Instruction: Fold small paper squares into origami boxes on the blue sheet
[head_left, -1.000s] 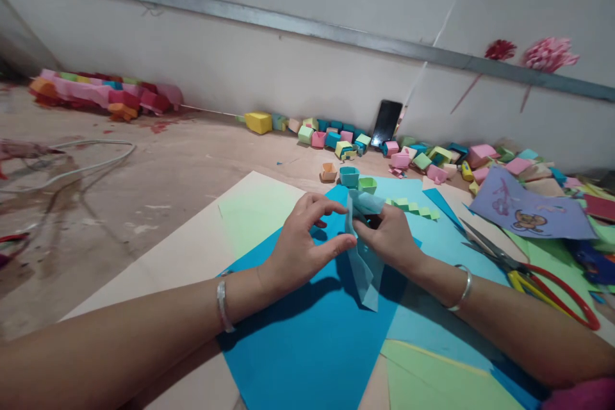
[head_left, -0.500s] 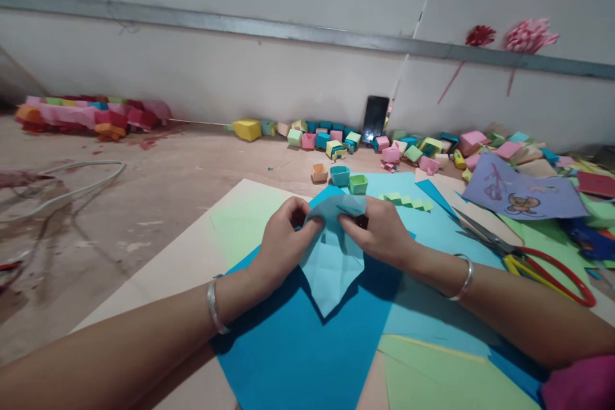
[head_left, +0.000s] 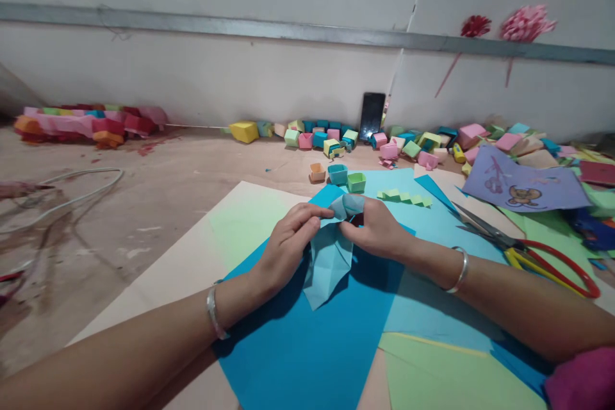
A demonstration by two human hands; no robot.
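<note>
Between my two hands is a creased light blue sheet of paper (head_left: 329,262), its upper part folded over and a corner hanging toward me. My left hand (head_left: 291,240) pinches its upper left side between thumb and fingers. My right hand (head_left: 377,227) grips the folded upper right part, thumb in front, with its other fingers partly hidden behind the paper. Below them lies a dark blue sheet (head_left: 307,346). Just beyond my hands stand three small folded paper boxes: a peach box (head_left: 317,172), a teal box (head_left: 337,173) and a green box (head_left: 356,182).
Scissors (head_left: 509,246) with red and yellow handles lie at right, near a purple drawing (head_left: 523,182). A phone (head_left: 372,116) leans on the wall among several folded paper boxes. A zigzag green strip (head_left: 404,197) rests on light blue paper. A white cable (head_left: 91,173) curls at left.
The light blue paper has been turned and folded further at its top. My left fingers have straightened and moved over its upper edge. The view has shifted slightly.
</note>
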